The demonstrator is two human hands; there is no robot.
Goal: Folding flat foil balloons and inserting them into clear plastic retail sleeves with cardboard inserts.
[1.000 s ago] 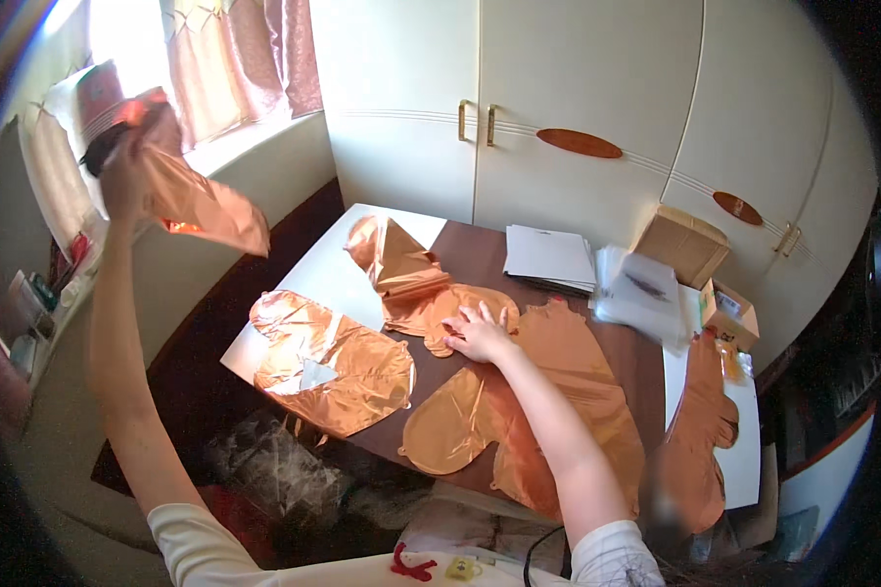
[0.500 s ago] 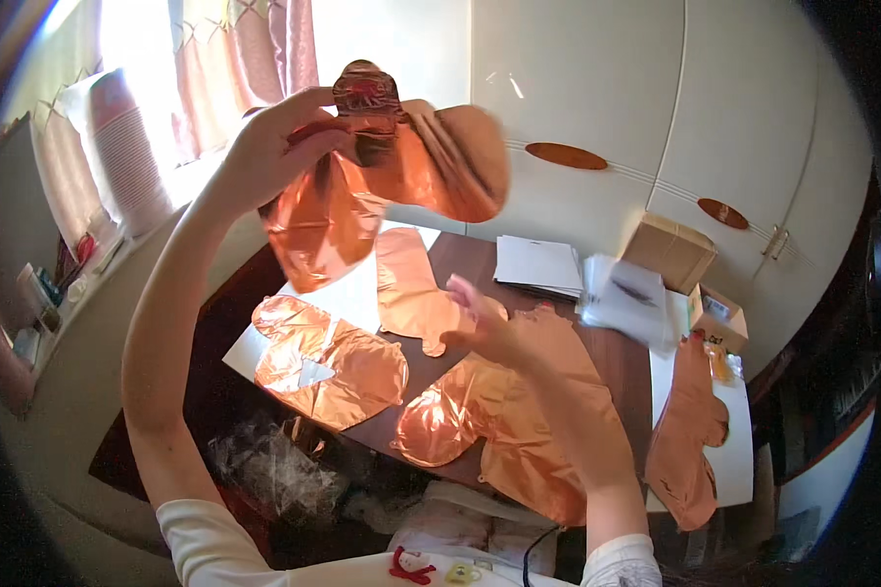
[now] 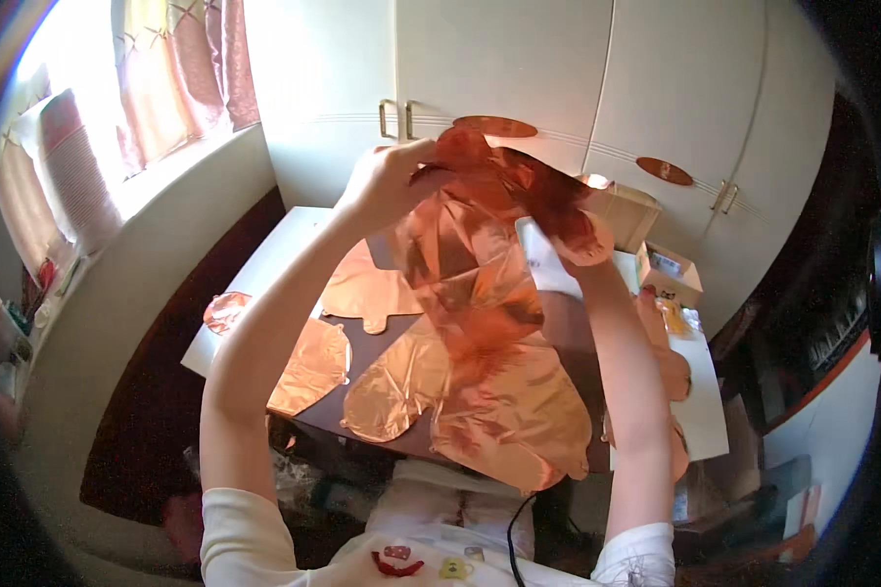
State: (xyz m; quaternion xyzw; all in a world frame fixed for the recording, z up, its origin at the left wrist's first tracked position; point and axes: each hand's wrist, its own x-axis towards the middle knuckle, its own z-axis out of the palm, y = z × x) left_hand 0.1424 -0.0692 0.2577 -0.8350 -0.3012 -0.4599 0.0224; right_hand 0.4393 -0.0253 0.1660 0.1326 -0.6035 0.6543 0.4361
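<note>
A flat, uninflated copper-coloured foil balloon point(image 3: 460, 230) hangs crumpled above the table. My left hand point(image 3: 394, 181) grips its upper left edge, fingers closed around the foil. My right hand is at the balloon's right side, its fingers hidden behind the foil. More flat copper foil balloons lie below: a large lobed one point(image 3: 514, 416) at the table's near edge, one point(image 3: 367, 289) farther back, and one point(image 3: 313, 367) at the left, partly covered by my left forearm. Another balloon point(image 3: 668, 367) lies at the right, partly behind my right forearm.
White sheets lie under the balloons on the dark table point(image 3: 578, 323). A cardboard box point(image 3: 625, 210) and a small open box point(image 3: 671, 269) stand at the back right. Behind is a white cabinet point(image 3: 499, 59); a curtained window point(image 3: 166, 78) is at the left.
The held balloon has come down and to the right in view, its lower part now unfolded. My right hand has risen from over the table to the balloon's right side. The view has shifted.
</note>
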